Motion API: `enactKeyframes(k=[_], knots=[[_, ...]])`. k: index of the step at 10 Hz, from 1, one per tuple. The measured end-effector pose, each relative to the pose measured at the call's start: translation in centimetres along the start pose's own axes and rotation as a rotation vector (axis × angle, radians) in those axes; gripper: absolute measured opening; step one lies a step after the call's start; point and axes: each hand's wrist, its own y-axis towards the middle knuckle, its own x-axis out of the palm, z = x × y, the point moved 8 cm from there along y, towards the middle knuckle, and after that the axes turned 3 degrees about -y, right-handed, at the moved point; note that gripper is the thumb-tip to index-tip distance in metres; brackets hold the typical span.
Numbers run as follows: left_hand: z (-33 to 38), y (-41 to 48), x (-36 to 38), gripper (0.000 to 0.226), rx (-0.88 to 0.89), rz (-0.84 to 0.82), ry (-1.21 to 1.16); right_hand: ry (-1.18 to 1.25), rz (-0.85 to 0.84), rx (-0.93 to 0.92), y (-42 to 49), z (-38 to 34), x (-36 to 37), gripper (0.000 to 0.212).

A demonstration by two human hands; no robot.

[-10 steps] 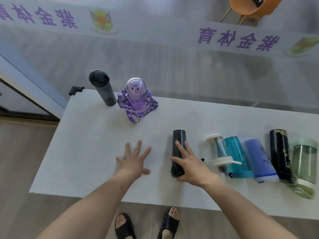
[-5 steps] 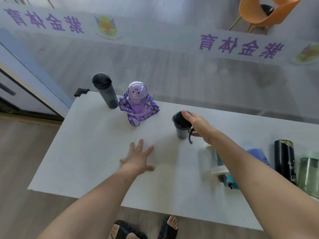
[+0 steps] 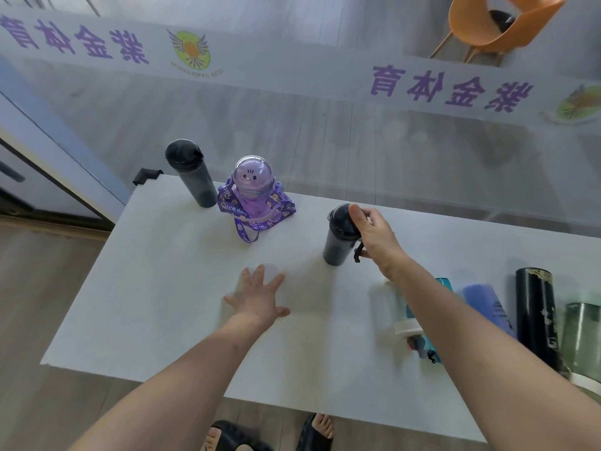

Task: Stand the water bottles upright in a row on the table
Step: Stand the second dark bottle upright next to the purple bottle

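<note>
On the white table [image 3: 156, 288], a tall dark bottle [image 3: 190, 174] and a purple dome-lidded bottle [image 3: 252, 193] with a printed strap stand upright at the far left. A black bottle [image 3: 338, 236] stands upright right of them, with my right hand [image 3: 374, 236] gripping its cap and side. My left hand [image 3: 260, 294] lies flat on the table, fingers spread, holding nothing. At the right, several bottles lie on their sides: a clear white-lidded one [image 3: 395, 307], a teal one [image 3: 422, 333], a blue one [image 3: 487, 304], a black one [image 3: 536, 317] and a green one [image 3: 582, 336]. My right forearm covers part of the clear and teal ones.
A glass wall with purple lettering runs just behind the table's far edge. A small black bracket [image 3: 146, 175] sits at the far left corner. An orange chair [image 3: 497, 24] stands beyond the glass. My sandalled feet [image 3: 270, 434] show under the near edge.
My right hand picked the black bottle up from lying flat near the front and set it upright farther back, to the right of the purple bottle. My left hand stayed flat.
</note>
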Motion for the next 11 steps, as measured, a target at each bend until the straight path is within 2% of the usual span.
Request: enactKeyframes(k=[2,3,4,8,11], knots=[[1.7,1.0,-0.4,0.108,0.017,-0.028,-0.021,-0.147,0.047,-0.173,-1.9,0.1,-0.3,0.058],[1.6,1.1,0.0,0.112,0.015,-0.048,-0.006,-0.248,0.062,-0.268,-2.1,0.1,0.3,0.070],[1.6,1.2,0.2,0.113,0.014,-0.052,0.006,-0.265,0.109,-0.321,-1.2,-0.3,0.5,0.072],[1.6,1.6,0.3,0.112,0.017,-0.067,-0.020,-0.285,0.092,-0.371,5.5,-4.4,2.4,0.070],[1.6,1.4,0.2,0.111,0.016,-0.065,-0.026,-0.304,0.063,-0.377,6.9,-5.4,3.0,0.074]])
